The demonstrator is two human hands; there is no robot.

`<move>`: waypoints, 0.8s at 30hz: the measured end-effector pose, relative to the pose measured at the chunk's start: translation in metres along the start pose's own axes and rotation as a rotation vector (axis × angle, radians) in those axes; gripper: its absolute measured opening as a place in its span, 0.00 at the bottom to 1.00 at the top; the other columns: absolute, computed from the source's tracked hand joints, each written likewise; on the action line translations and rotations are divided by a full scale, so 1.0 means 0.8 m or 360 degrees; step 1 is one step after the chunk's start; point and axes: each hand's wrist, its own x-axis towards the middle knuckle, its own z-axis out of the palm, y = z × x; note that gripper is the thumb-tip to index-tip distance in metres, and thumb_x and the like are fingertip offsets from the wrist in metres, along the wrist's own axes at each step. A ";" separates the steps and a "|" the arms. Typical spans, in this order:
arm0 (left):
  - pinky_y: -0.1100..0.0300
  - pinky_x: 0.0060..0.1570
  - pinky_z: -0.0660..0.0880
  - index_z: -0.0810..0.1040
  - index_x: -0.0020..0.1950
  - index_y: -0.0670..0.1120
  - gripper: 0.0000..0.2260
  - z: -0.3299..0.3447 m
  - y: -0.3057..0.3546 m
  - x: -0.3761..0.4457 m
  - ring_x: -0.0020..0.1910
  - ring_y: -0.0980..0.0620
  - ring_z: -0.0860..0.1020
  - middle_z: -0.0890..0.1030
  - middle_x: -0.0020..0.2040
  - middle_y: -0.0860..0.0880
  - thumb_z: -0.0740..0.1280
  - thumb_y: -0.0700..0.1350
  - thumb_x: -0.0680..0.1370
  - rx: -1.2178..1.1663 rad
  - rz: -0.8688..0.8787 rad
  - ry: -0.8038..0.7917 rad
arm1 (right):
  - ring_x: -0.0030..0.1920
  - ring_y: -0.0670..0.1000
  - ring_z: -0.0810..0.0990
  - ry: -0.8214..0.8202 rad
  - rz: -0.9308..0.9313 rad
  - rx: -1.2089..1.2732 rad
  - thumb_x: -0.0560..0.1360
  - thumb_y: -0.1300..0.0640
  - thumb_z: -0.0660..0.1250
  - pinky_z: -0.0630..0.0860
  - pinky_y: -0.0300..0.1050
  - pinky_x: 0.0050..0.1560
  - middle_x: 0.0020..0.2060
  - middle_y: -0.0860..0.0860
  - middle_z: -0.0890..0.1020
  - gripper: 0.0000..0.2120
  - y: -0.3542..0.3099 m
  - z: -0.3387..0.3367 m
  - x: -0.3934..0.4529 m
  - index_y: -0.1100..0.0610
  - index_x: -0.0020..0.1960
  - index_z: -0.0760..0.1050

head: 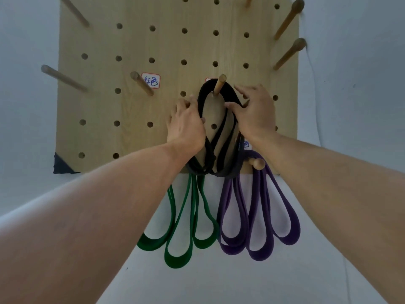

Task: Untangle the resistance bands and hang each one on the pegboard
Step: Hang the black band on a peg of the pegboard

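Note:
A black resistance band (pixel 202 95) hangs in several loops over a wooden peg (pixel 219 84) in the middle of the wooden pegboard (pixel 135 44). My left hand (pixel 186 123) grips the band's left side with curled fingers. My right hand (pixel 255 113) pinches its right side just below the peg. A green band (pixel 177 249) hangs in loops below the board, its top hidden behind my left forearm. A purple band (pixel 260 244) hangs from a lower peg (pixel 257 164) at the board's bottom right.
Bare pegs stick out at the left (pixel 63 78), beside a red-edged label (pixel 150 80), and at the upper right (pixel 289 18). A white wall surrounds the board. A dark corner piece (pixel 62 165) sits at the board's bottom left.

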 end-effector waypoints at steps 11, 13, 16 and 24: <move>0.42 0.79 0.37 0.34 0.82 0.46 0.33 0.016 -0.006 0.004 0.80 0.45 0.32 0.35 0.83 0.48 0.52 0.46 0.84 0.0342 0.0203 -0.0263 | 0.69 0.55 0.72 -0.0193 -0.0245 -0.0581 0.86 0.52 0.59 0.76 0.50 0.63 0.69 0.55 0.72 0.22 -0.016 0.012 -0.003 0.54 0.79 0.67; 0.42 0.79 0.36 0.33 0.82 0.46 0.33 0.016 -0.006 0.005 0.80 0.45 0.31 0.35 0.83 0.49 0.52 0.46 0.85 0.0353 0.0189 -0.0297 | 0.68 0.55 0.72 -0.0224 -0.0178 -0.0580 0.86 0.52 0.58 0.75 0.49 0.61 0.68 0.55 0.72 0.22 -0.019 0.014 -0.003 0.54 0.79 0.66; 0.41 0.78 0.36 0.34 0.82 0.47 0.33 0.014 -0.003 0.003 0.80 0.44 0.31 0.37 0.83 0.49 0.52 0.47 0.85 0.0421 0.0194 -0.0312 | 0.67 0.56 0.72 -0.0338 -0.0153 -0.0726 0.86 0.51 0.57 0.75 0.50 0.59 0.68 0.57 0.70 0.23 -0.026 0.011 -0.002 0.55 0.79 0.63; 0.39 0.78 0.38 0.40 0.83 0.55 0.32 -0.023 0.003 -0.004 0.81 0.42 0.34 0.37 0.83 0.47 0.54 0.55 0.85 0.0521 0.0104 -0.0503 | 0.71 0.59 0.69 -0.0613 -0.0024 -0.0730 0.86 0.50 0.57 0.71 0.56 0.68 0.72 0.57 0.70 0.25 -0.047 -0.017 -0.005 0.57 0.80 0.63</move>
